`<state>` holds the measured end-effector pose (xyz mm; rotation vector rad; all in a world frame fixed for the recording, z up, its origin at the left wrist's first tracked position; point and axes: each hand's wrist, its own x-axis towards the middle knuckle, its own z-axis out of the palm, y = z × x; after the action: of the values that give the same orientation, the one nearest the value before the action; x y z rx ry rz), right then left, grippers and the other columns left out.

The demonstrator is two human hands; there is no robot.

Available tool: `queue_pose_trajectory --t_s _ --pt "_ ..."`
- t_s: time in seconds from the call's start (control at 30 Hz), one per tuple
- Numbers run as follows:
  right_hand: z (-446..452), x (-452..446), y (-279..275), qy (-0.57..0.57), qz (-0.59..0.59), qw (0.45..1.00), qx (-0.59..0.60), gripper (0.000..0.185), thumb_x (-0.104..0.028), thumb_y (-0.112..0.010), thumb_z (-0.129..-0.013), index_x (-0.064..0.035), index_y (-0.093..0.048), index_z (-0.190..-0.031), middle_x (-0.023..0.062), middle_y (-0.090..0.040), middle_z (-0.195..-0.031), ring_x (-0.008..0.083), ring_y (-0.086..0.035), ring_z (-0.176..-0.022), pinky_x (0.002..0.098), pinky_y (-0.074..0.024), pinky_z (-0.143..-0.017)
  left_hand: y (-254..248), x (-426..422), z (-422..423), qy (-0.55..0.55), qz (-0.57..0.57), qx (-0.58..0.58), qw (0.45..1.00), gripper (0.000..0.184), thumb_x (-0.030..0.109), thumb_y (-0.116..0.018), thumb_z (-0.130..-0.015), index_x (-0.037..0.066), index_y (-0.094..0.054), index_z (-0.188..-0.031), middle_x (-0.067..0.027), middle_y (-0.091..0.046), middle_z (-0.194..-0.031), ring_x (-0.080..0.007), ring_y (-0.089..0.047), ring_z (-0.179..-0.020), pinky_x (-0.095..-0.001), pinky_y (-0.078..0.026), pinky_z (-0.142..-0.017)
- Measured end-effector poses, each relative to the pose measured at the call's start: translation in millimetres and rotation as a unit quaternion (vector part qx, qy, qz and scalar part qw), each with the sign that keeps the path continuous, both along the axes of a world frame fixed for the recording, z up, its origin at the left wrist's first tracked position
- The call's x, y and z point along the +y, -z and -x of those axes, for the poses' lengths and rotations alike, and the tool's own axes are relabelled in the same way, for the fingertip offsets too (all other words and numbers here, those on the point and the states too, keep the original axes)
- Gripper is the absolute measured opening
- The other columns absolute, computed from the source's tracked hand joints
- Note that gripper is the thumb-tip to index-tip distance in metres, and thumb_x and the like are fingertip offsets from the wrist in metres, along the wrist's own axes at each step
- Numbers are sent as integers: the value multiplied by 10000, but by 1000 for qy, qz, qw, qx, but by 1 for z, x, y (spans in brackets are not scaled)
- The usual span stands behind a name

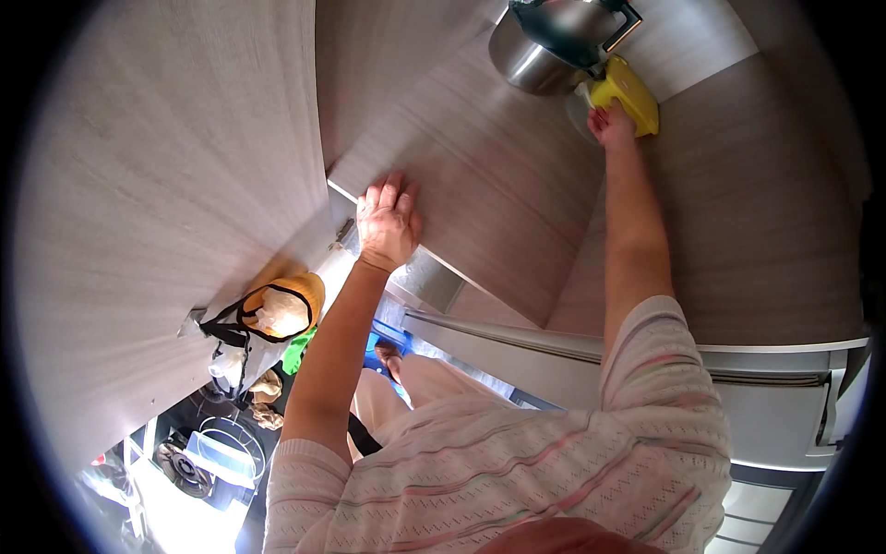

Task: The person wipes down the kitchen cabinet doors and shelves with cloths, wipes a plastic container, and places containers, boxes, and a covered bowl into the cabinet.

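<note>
My right hand (611, 124) reaches deep into a wood-grain cabinet, fingers curled against a yellow plastic container (633, 94). A pale, see-through piece beside the container is too unclear to name. Right next to it stands a stainless steel pot (531, 63) with dark green parts on top and a dark green handle. My left hand (389, 222) rests on the front edge of the wood-grain shelf (489, 175), its fingers laid over the board and holding nothing.
An open cabinet door (185, 138) fills the left side. An orange bag (309, 294) with black straps hangs there. Below lie a stove burner (185, 469) and a wire ring rack (242, 434). A white appliance (766, 406) stands at lower right.
</note>
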<state>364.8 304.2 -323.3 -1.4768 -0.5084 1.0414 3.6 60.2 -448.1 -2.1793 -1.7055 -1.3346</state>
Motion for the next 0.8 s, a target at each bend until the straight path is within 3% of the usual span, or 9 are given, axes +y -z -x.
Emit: queue_pose_trajectory --t_s 0.13,0.37,0.63,0.73,0.8 --pt "44 8 -22 -93 23 994 -47 391 -415 -570 -856 -43 -456 -900 77 -550 -752 198 -557 -560 327 -460 -515 2 -1 0 2 2 -4 1000 421 137 -595 -644 49 -602 -1056 -124 -497 -1164 -295 -484 -994 -416 -406 -797" --pt "39 28 -26 -87 69 989 -94 372 -403 -574 -854 -40 -495 -849 77 -583 -743 175 -584 -602 288 -455 -526 2 -1 0 2 2 -14 1000 411 127 -577 -642 46 -605 -1044 -126 -503 -1157 -297 -480 -1000 -413 -398 -811" --pt "42 17 -41 -136 102 983 -66 243 -273 -555 -886 -34 -531 -846 72 -609 -740 156 -589 -628 269 -455 -530 5 -2 1 0 23 4 1000 427 162 -598 -644 56 -603 -1058 -131 -491 -1176 -299 -471 -1027 -416 -398 -806" --pt "51 8 -42 -120 54 991 -20 231 -257 -543 -896 -41 -532 -815 64 -600 -726 148 -580 -614 262 -453 -523 4 -1 1 -3 18 2 1000 422 154 -600 -639 59 -605 -1050 -130 -492 -1171 -298 -470 -1027 -417 -398 -802" --pt "58 -2 -27 -99 -11 992 73 236 -264 -545 -895 -55 -529 -787 52 -593 -708 144 -571 -598 264 -453 -520 4 -2 1 -3 19 -2 1000 419 148 -600 -636 60 -606 -1046 -129 -494 -1167 -299 -469 -1029 -418 -398 -800"
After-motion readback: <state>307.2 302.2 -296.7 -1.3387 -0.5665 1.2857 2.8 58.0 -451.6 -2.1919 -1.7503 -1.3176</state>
